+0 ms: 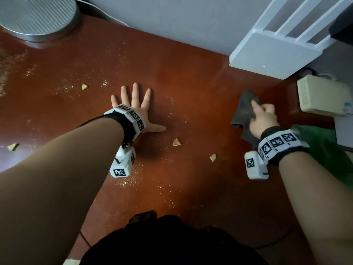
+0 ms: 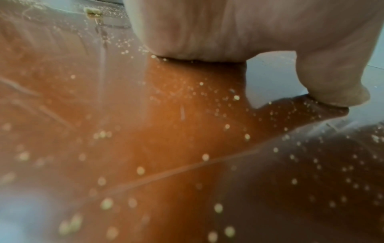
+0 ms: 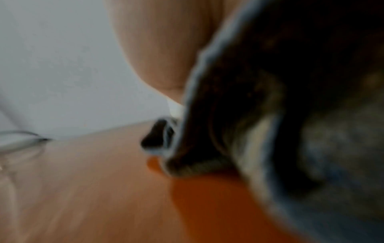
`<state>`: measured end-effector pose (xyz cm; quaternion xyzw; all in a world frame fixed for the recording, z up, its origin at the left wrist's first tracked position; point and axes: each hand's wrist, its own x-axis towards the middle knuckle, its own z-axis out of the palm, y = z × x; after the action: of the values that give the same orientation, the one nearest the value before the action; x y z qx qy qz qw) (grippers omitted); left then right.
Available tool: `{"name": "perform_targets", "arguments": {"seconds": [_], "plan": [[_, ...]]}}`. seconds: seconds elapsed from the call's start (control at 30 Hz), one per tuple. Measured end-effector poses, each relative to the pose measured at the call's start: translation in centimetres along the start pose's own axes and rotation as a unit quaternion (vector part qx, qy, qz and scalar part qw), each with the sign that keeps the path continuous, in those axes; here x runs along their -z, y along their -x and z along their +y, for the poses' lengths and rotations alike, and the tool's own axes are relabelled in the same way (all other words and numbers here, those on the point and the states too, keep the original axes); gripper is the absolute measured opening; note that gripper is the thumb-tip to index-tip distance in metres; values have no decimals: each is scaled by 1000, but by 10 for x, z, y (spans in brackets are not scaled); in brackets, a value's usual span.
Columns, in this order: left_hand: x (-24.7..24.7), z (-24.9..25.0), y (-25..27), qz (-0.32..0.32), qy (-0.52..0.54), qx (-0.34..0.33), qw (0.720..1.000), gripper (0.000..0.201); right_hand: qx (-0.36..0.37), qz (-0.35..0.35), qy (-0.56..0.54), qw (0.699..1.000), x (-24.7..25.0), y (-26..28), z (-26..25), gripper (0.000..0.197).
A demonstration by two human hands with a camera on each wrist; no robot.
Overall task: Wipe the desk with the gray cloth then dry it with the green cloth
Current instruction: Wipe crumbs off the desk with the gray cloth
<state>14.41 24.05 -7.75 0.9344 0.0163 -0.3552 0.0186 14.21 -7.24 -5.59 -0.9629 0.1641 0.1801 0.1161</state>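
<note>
The reddish-brown desk (image 1: 191, 88) is strewn with fine crumbs and a few larger chips (image 1: 176, 142). My left hand (image 1: 133, 106) lies flat on it near the middle, fingers spread; in the left wrist view its palm (image 2: 207, 29) presses the crumb-speckled desk (image 2: 145, 148). My right hand (image 1: 262, 119) grips the gray cloth (image 1: 245, 109) at the desk's right side, with a corner hanging down. The gray cloth (image 3: 280, 115) fills the blurred right wrist view, close above the desk (image 3: 207, 205). The green cloth (image 1: 321, 148) lies bunched at the right edge, beneath my right wrist.
A round metal lamp base (image 1: 38, 18) stands at the back left with a white cable. A white router (image 1: 277, 54) leans at the back right, and a beige box (image 1: 324, 94) sits beside it. Dark clothing (image 1: 172, 243) shows at the near edge.
</note>
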Motion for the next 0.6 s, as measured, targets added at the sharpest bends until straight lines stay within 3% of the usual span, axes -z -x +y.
{"name": "perform_targets", "arguments": {"seconds": [0.07, 0.23, 0.3, 0.43, 0.53, 0.6], "plan": [[-1, 0, 0, 5, -4, 0, 1000, 124, -31, -32, 28, 999, -14, 17, 4, 62], [-1, 0, 4, 8, -11, 0, 1000, 123, 143, -93, 42, 984, -42, 50, -31, 61], [0, 0, 5, 11, -13, -2, 1000, 122, 159, -85, -10, 984, -43, 54, -37, 57], [0, 0, 7, 16, -14, -4, 1000, 122, 29, 33, -110, 993, -25, 63, -1, 57], [0, 0, 8, 21, -13, -5, 1000, 120, -141, -16, -79, 987, -27, 88, 29, 61], [-3, -3, 11, 25, -17, -14, 999, 115, -149, -54, -32, 987, -40, 108, 26, 66]]}}
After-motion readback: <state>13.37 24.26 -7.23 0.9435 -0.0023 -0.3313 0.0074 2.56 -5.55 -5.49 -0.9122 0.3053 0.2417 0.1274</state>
